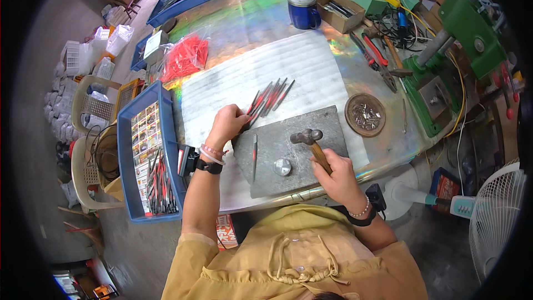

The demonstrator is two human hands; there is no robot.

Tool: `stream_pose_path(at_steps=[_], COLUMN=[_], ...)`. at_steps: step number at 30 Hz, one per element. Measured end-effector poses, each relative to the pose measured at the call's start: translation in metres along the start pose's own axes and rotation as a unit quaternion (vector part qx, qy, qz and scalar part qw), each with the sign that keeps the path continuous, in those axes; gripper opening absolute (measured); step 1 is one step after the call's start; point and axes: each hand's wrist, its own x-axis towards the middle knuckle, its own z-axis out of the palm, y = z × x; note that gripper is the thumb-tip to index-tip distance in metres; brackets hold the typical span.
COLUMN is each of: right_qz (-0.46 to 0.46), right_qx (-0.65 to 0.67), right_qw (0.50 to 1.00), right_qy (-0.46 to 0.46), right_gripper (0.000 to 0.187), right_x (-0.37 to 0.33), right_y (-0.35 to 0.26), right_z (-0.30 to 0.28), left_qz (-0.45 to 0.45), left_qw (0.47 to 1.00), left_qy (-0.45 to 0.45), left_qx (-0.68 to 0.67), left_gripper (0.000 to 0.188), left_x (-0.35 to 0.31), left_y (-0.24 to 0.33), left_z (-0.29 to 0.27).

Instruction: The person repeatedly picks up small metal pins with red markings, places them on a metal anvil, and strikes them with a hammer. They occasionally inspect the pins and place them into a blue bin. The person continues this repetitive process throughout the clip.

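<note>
My right hand (340,176) grips the wooden handle of a ball-peen hammer (306,136), its metal head held over the right part of a grey slab (327,125). Next to the slab's far left corner, my left hand (229,122) has its fingers drawn together at the near end of a loose pile of thin red-and-black rods (272,97). What those fingers pinch, if anything, is hidden. A single thin rod (255,158) lies on the slab's left side. To its right sits a small round silvery metal piece (282,166).
A round dish of small metal bits (365,114) sits right of the slab. A blue tray (126,180) at left holds more rods. Beyond are a bag of red pieces (186,55), a blue mug (303,14) and pliers (383,69). A green press (425,103) stands far right.
</note>
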Motion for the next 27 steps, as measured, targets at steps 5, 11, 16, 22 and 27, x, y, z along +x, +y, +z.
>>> stream_pose_path(at_steps=[5, 11, 16, 22, 27], right_qz=[-0.005, 0.096, 0.042, 0.013, 0.055], right_qx=[0.061, 0.133, -0.208, -0.344, -0.429], right_qw=[0.998, 0.975, 0.963, 0.936, 0.900], right_qy=[0.023, 0.148, 0.164, 0.070, 0.049], right_gripper=[0.011, 0.009, 0.019, 0.029, 0.026], right_x=[-0.002, 0.005, 0.041, 0.076, 0.087], right_y=[0.000, 0.002, 0.034, 0.058, 0.076], right_z=[0.003, -0.043, -0.092, -0.093, -0.100], left_qz=[-0.018, 0.072, 0.127, 0.265, 0.265], left_qw=[0.986, 0.929, 0.949, 0.951, 0.948], left_qy=[0.100, 0.191, 0.132, 0.144, 0.160], left_qx=[-0.133, -0.309, -0.259, -0.071, -0.075], left_gripper=[0.016, 0.005, 0.010, 0.025, 0.021], left_x=[-0.020, -0.133, -0.200, -0.214, -0.212], left_y=[0.002, 0.041, 0.080, 0.088, 0.085], left_z=[-0.016, -0.059, -0.050, -0.019, -0.004])
